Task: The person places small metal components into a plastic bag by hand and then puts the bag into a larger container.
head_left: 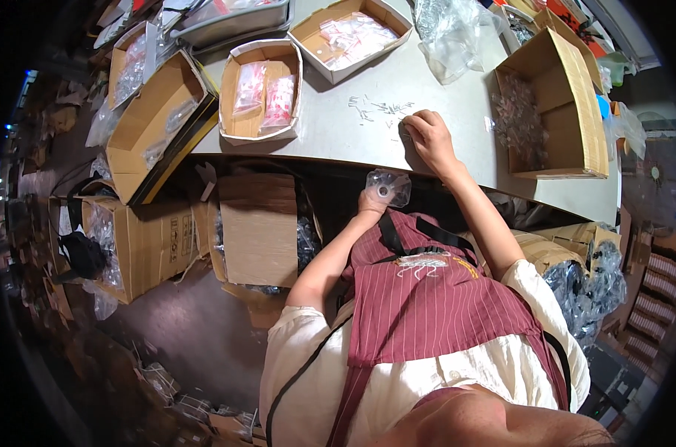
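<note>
My left hand (368, 203) is closed around the edge of a clear plastic piece (399, 188) with a dark-ringed round spot in its middle, held low just in front of the table edge. Over the tabletop, my right hand (432, 143) has its fingers bent and pinched together. Anything between those fingertips is hidden or too small to name. Just beyond and left of them lie several small, thin, silvery pieces (392, 109), scattered loosely on the table (330, 134).
Two shallow cardboard trays (224, 89) (300, 46) hold small red-and-white plastic bags. A deep box (576, 112) with small clear parts stands at right. Crumpled clear plastic (448, 45) lies at the back. A black-edged box (146, 127) leans at left; cartons (257, 231) sit below the table.
</note>
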Demonstrator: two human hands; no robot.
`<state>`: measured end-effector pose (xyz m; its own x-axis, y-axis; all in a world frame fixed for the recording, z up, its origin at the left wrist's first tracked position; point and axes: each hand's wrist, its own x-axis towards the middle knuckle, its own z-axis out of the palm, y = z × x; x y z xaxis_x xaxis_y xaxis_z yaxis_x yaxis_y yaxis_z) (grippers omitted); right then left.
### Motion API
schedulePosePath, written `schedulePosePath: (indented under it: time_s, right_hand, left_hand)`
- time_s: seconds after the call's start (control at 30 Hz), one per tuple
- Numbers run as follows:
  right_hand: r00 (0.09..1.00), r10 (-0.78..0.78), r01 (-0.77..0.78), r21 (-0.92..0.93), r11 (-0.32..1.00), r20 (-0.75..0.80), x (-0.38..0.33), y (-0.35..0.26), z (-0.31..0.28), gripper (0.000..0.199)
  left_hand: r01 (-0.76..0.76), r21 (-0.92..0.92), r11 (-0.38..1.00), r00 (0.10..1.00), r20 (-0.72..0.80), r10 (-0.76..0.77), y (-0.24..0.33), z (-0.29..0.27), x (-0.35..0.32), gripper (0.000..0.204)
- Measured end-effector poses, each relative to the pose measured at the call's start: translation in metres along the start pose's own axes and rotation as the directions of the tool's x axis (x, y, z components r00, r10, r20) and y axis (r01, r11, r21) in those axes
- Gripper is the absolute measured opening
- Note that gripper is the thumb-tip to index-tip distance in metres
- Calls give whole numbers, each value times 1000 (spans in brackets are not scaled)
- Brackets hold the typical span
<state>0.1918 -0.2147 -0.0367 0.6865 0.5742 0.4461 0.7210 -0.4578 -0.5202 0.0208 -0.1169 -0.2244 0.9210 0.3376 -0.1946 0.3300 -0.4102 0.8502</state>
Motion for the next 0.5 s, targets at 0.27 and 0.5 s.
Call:
schedulePosePath:
  time_s: [0.27,0.5]
  right_hand:
    - [994,-78,93,-209,973,80,8,4,8,10]
    - [998,63,-62,-81,995,11,-9,10,-4,7]
  left_hand:
    - [47,-49,998,999,-3,-47,2,0,-1,31]
    - [36,-7,999,999,-13,-36,4,1,0,32]
